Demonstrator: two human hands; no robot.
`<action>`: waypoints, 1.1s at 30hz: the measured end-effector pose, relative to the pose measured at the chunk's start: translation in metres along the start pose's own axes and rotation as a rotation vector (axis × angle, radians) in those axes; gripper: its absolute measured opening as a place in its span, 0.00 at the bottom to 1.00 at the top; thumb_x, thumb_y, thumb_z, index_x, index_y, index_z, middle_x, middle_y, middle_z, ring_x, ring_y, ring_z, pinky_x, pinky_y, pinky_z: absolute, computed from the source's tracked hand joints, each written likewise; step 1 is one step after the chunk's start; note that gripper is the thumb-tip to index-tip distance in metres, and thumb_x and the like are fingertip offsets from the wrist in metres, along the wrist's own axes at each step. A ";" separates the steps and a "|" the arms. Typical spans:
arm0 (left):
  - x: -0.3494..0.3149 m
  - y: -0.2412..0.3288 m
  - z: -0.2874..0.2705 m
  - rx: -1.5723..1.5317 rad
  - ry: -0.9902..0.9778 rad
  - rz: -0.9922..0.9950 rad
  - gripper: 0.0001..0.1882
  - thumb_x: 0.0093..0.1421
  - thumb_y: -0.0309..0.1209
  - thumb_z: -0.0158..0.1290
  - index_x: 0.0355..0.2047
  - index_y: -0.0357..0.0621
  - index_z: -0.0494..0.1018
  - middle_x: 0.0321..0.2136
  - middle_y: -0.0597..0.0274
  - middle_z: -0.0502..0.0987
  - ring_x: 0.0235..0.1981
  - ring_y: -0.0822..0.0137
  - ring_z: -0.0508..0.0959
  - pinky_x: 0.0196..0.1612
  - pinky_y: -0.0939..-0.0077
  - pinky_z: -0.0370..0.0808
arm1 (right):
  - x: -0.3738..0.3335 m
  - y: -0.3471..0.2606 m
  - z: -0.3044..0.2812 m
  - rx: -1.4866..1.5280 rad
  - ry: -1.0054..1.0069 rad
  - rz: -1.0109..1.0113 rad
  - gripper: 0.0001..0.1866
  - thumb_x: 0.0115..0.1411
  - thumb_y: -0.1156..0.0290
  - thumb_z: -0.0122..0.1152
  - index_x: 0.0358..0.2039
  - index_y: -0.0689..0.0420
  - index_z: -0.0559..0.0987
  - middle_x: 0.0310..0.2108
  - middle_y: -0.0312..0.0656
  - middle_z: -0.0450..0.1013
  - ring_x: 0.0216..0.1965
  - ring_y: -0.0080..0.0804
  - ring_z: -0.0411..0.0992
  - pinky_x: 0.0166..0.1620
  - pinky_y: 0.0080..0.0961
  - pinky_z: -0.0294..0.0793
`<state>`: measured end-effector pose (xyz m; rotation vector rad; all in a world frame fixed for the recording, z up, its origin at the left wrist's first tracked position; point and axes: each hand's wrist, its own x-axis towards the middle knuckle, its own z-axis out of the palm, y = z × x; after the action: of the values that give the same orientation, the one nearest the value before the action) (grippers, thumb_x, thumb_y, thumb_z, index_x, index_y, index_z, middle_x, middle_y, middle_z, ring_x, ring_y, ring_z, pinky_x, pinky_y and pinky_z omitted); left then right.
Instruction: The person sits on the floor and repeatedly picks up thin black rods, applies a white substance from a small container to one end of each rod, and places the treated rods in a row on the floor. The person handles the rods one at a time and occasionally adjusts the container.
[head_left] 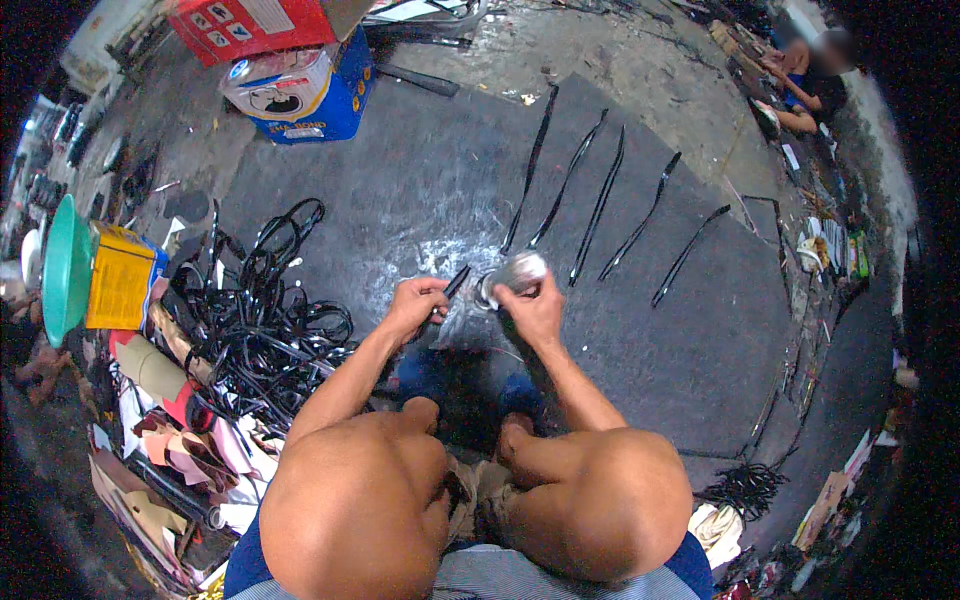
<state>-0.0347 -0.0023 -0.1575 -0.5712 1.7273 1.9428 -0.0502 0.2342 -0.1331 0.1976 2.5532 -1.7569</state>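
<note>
My left hand [420, 305] is closed with its fingers pinched on a short, narrow black strip [457, 281], whose free end points up and to the right. Just beside it, my right hand [535, 308] grips a shiny silver metal can [522, 270]. The can is tilted over the dark sheet [400, 180] on the floor, and its contents cannot be made out. Beneath both hands the sheet has a glossy, whitish smeared patch. Beyond my right hand, several glossy black strips [597, 205] lie spread side by side on the sheet.
A tangled heap of black strips [270, 330] lies at my left, with scraps [180, 440] nearer. Also left are a yellow tin [125, 278] and a green basin [65, 270]. A blue-and-white box [300, 95] stands far left. Another person [800, 90] sits far right.
</note>
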 end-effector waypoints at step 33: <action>0.042 0.003 0.036 0.746 -0.078 0.557 0.22 0.49 0.28 0.64 0.47 0.42 0.79 0.42 0.53 0.81 0.47 0.56 0.80 0.52 0.65 0.76 | -0.020 0.007 0.010 -0.438 -0.104 -0.534 0.36 0.48 0.67 0.77 0.56 0.59 0.69 0.46 0.52 0.75 0.46 0.52 0.76 0.47 0.41 0.78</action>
<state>-0.0696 0.0361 -0.1757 0.2782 2.5256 1.3968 -0.0296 0.2255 -0.1412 -0.6200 3.0035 -1.1987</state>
